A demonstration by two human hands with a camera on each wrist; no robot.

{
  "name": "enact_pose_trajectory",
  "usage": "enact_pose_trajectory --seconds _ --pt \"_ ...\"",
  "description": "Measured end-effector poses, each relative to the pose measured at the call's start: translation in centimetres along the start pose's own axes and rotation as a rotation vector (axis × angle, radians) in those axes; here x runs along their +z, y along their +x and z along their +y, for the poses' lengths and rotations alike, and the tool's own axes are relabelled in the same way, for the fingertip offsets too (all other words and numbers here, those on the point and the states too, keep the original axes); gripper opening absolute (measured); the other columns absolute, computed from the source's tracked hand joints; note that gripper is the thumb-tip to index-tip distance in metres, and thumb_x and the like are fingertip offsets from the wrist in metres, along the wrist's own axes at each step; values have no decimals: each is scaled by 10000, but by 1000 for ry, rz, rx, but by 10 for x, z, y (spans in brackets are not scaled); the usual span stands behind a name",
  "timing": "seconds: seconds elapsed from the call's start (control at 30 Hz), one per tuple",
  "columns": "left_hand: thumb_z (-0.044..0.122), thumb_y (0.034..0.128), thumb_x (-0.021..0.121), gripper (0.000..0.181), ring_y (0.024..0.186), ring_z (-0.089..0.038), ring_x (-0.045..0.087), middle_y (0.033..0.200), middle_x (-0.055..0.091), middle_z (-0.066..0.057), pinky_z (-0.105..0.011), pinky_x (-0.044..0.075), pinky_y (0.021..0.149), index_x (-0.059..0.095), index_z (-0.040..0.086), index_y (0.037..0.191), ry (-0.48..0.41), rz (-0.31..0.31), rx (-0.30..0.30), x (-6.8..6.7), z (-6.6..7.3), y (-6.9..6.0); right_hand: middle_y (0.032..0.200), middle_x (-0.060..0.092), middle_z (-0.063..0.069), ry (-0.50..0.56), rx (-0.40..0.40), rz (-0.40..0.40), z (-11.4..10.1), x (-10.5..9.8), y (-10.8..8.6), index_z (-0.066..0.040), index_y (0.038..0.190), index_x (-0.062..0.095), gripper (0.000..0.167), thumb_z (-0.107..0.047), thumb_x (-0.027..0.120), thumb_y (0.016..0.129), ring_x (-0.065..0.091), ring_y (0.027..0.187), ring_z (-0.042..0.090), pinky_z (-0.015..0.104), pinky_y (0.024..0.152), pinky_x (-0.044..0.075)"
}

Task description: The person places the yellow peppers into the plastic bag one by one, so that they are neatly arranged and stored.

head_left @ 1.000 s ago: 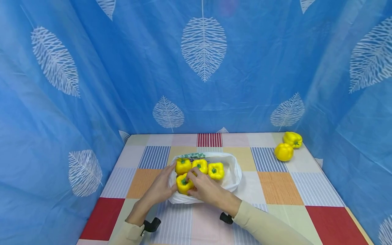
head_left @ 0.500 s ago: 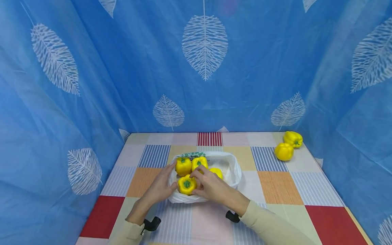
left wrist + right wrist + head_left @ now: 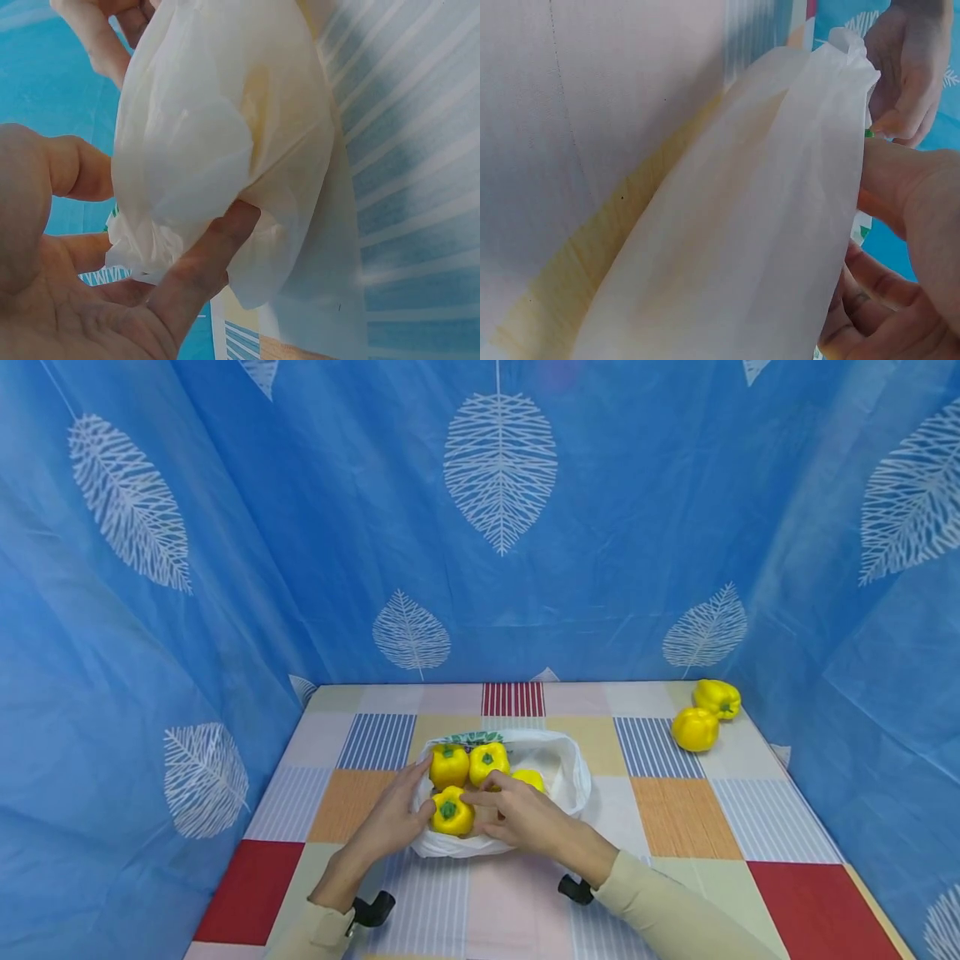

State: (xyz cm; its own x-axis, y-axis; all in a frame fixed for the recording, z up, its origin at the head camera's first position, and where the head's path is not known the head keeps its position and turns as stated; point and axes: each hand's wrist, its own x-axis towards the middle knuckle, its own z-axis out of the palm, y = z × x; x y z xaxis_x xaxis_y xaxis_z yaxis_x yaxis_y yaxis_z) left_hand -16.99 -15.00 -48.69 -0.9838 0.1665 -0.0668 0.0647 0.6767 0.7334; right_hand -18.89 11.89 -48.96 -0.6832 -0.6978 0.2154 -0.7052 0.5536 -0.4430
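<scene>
A white plastic bag (image 3: 573, 785) lies with its mouth spread around several yellow bell peppers. My left hand (image 3: 390, 814) holds the bag's left side, its thumb beside the front pepper (image 3: 452, 811). In the left wrist view one finger of this hand (image 3: 180, 277) lies across the outside of the bag (image 3: 195, 150). My right hand (image 3: 536, 822) reaches over the bag's front edge, fingers loosely bent and parted, a fingertip at the front pepper's right side. It partly covers the right pepper (image 3: 530, 778). The bag (image 3: 735, 210) hides the right fingertips (image 3: 885, 300) in the right wrist view.
Two more yellow peppers, one nearer (image 3: 695, 730) and one behind it (image 3: 717, 699), stand at the table's back right. A patchwork cloth (image 3: 678, 814) covers the table. Blue curtains (image 3: 600, 527) with white leaves surround its back and sides.
The front pepper moved slightly right, then back left, and its stem now faces more upward. My right hand has loosened around it and shifted right, covering part of the right pepper. My left hand stays.
</scene>
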Motion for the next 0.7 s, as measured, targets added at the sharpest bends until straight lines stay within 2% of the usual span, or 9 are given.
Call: enact_pose_trajectory --seconds 0.1,0.2,0.33,0.47,0.57,0.7 --pt "118 1110 698 770 1746 -521 381 1886 375 -243 -768 331 1398 395 99 1818 -11 4 -9 1 0 0 1323 753 103 -18 20 10 1 -3 -1 -120 1451 827 459 -205 930 1011 706 916 105 187 807 657" --pt "153 1115 702 777 1754 -509 374 1896 365 -226 -764 331 1402 386 112 1824 -13 6 -21 2 1 0 1278 745 71 -49 84 75 6 -11 -3 -116 1330 848 381 -205 962 978 740 971 161 285 850 713" --pt "154 1109 706 796 1756 -507 369 1902 354 -221 -767 331 1401 372 124 1831 -10 8 -29 2 2 1 1230 725 47 -151 164 116 18 -23 -9 -143 1237 831 414 -266 1032 897 709 1036 194 390 899 704" --pt "140 1106 708 805 1756 -507 370 1902 353 -220 -766 329 1402 366 127 1834 -10 8 -36 1 2 1 1251 698 64 -212 182 41 30 -29 -16 -159 1300 814 550 -336 1069 846 675 1110 235 456 946 674" --pt "146 1104 713 807 1754 -505 375 1900 359 -218 -765 333 1400 368 129 1834 -5 6 -35 1 1 1 1306 685 95 -192 198 -25 34 -32 -19 -157 1371 789 664 -356 1091 814 650 1155 268 491 958 689" --pt "147 1100 716 808 1750 -506 382 1897 366 -218 -768 336 1399 372 121 1831 1 8 -27 1 0 0 1375 660 121 -158 240 -68 35 -32 -19 -159 1440 762 750 -334 1105 796 628 1207 293 517 941 720"
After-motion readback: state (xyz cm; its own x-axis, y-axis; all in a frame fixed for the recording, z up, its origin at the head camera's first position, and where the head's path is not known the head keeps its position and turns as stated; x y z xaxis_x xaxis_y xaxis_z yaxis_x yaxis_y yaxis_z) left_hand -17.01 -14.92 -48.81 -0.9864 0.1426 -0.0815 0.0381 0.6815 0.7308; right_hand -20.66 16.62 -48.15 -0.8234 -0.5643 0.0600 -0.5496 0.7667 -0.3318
